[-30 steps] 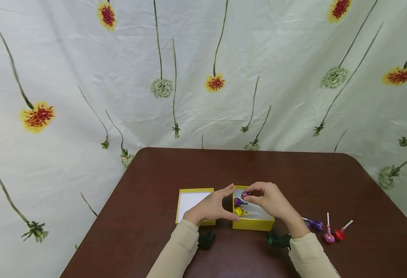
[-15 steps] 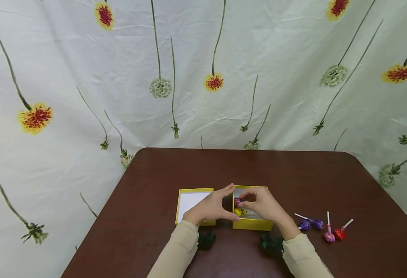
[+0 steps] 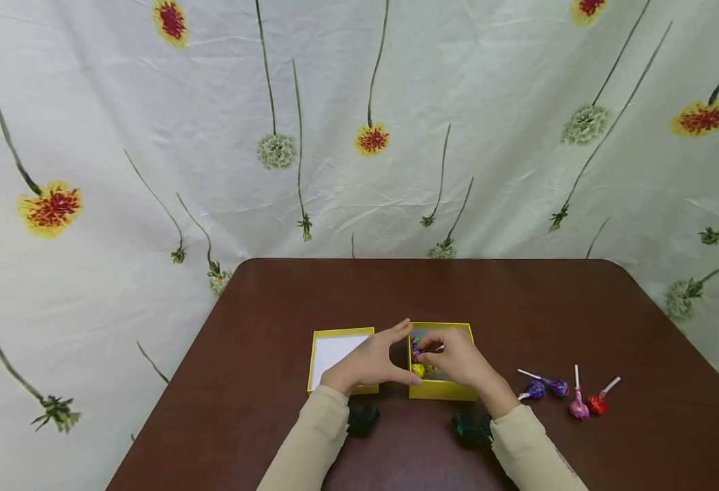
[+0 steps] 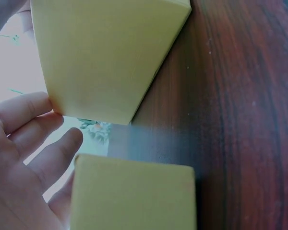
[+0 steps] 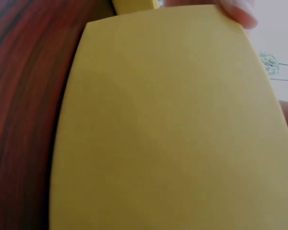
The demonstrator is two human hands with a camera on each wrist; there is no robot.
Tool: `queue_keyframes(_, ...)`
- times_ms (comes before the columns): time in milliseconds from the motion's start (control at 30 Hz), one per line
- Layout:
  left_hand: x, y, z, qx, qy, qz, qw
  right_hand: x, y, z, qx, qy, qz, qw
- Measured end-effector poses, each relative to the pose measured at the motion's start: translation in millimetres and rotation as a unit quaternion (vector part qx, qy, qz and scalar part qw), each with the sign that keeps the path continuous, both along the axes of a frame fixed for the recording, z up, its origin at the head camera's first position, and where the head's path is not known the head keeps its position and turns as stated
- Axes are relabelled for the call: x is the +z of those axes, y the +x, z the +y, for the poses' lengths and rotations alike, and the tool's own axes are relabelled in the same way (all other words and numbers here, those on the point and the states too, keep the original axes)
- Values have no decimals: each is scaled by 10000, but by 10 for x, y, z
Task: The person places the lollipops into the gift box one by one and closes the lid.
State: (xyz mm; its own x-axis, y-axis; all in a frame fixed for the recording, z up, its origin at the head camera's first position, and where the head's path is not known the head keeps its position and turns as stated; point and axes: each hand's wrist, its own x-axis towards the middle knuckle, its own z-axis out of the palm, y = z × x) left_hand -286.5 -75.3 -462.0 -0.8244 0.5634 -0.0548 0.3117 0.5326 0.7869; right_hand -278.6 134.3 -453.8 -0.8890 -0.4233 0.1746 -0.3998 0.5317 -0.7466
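A yellow open box [image 3: 442,390] holds several wrapped lollipops along its left side, a yellow lollipop [image 3: 418,369] among them. My left hand [image 3: 368,361] spans the box's left wall, thumb at the near corner and fingers at the far one. In the left wrist view, fingertips [image 4: 41,103] touch the box wall [image 4: 101,57]. My right hand [image 3: 458,354] reaches inside the box, thumb and forefinger pinching a red-purple lollipop [image 3: 416,355], partly hidden by the fingers. The box wall [image 5: 158,120] fills most of the right wrist view.
A white-lined yellow lid [image 3: 335,351] lies left of the box, partly beneath my left hand. To the right on the brown table [image 3: 310,293] are two purple lollipops [image 3: 559,388], a pink lollipop [image 3: 578,409] and a red lollipop [image 3: 597,404]. A flowered curtain [image 3: 494,136] hangs behind.
My right hand has moved left and lower into the box with the pinched lollipop, now beside the others. My left hand has kept its place on the box. The head view has shifted slightly.
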Motion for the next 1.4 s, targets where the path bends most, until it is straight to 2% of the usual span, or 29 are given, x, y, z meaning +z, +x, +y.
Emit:
queue_keyframes(267, 8, -9, 5, 35, -32, 47, 10000, 0, -5, -6, -127, -36, -55, 9999)
queue_keyframes(500, 13, 4, -9, 35, -49, 72, 10000, -12, 0, -23, -175, 197, 203, 9994)
queue_keyframes(800, 18, 6, -2, 23, -70, 22, 10000, 43, 18, -23, -322, 169, -162, 9992)
queue_keyframes(967, 4, 14, -13, 59, -65, 25, 10000, 122, 28, 18, -468, 217, -117, 9986)
queue_keyframes(1167, 0, 13, -18, 177, -194, 17, 9997, 296, 28, 224, -973, 361, 38, 9946)
queue_keyframes(1400, 14, 12, 2, 127, -172, -9, 9998, 397, 13, 719, -1584, 517, -66, 9860)
